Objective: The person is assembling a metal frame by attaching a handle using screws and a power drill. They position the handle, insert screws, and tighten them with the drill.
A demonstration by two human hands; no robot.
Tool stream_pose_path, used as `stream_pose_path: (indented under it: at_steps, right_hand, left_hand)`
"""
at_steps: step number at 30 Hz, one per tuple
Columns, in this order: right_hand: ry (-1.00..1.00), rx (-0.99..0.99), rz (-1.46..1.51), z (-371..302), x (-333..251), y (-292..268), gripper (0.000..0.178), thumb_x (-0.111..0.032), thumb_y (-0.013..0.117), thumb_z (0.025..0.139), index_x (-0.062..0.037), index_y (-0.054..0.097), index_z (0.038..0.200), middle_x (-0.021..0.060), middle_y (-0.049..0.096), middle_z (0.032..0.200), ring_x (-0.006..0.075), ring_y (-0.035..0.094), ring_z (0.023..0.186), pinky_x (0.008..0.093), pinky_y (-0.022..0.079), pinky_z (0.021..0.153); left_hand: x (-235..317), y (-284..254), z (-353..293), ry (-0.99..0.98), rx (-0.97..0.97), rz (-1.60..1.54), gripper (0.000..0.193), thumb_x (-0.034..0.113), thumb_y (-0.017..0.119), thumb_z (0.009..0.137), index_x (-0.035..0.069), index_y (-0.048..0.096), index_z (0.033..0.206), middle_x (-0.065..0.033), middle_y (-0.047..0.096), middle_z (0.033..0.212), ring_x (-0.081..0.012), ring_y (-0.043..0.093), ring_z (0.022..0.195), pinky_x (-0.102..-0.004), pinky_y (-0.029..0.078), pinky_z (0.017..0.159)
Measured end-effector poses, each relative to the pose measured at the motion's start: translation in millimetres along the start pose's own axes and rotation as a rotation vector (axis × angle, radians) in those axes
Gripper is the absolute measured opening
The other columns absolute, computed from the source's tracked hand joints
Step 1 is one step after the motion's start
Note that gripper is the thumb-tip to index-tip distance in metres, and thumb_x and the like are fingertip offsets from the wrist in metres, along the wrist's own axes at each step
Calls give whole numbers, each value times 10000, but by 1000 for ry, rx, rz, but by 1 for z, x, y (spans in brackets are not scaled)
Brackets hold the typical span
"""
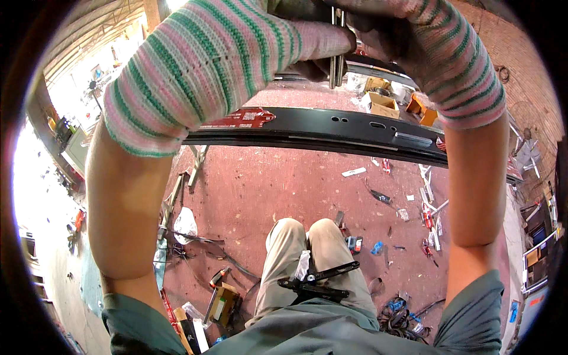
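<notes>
Both hands are raised at the top of the view, in gloves striped pink, white and green with dark, soiled fingers. A narrow, shiny metal strip [337,72] hangs upright between them. My left hand [222,65] is closed on it, with the thumb pointing right across it. From the other side, my right hand [452,65] curls its fingers against the strip's upper part; the top edge cuts off some fingertips. Below and beyond the hands a long black metal profile [319,127] runs across, with oval slots and a torn red film on its left part.
Black hinge-like metal arms [319,281] lie on my lap. A white bag [185,225], a power-tool battery [354,244], cables and scraps litter the reddish floor [248,195]. Cardboard boxes [383,105] stand beyond the profile. A small brown box [223,303] sits at lower left.
</notes>
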State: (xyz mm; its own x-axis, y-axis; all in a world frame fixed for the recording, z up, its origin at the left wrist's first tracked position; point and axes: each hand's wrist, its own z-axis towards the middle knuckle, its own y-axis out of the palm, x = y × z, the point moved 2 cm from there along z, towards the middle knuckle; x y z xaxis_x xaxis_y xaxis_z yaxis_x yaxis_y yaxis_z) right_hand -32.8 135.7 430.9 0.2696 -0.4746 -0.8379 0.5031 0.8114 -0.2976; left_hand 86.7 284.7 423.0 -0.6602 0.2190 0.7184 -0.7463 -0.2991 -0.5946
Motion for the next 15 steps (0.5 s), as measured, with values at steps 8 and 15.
stream_pose_path:
  at_steps: [8,15]
  right_hand:
    - [71,11,53,2,-7,0,213,-242,744,859,-83,664,743,-28,533,592,63,486,523,209,351,484]
    - [224,328,-284,-50,-6,-128,180,-231,729,880,-80,695,789,-25,563,613,73,504,528,217,388,497]
  left_hand:
    - [-4,5,6,217,235,242,308,207,658,938,-8,687,1158,-101,731,976,-184,691,901,-296,534,868]
    - [-59,48,-19,60,146,261,305,159,649,914,-4,683,1170,-92,730,1007,-172,686,923,-280,523,880]
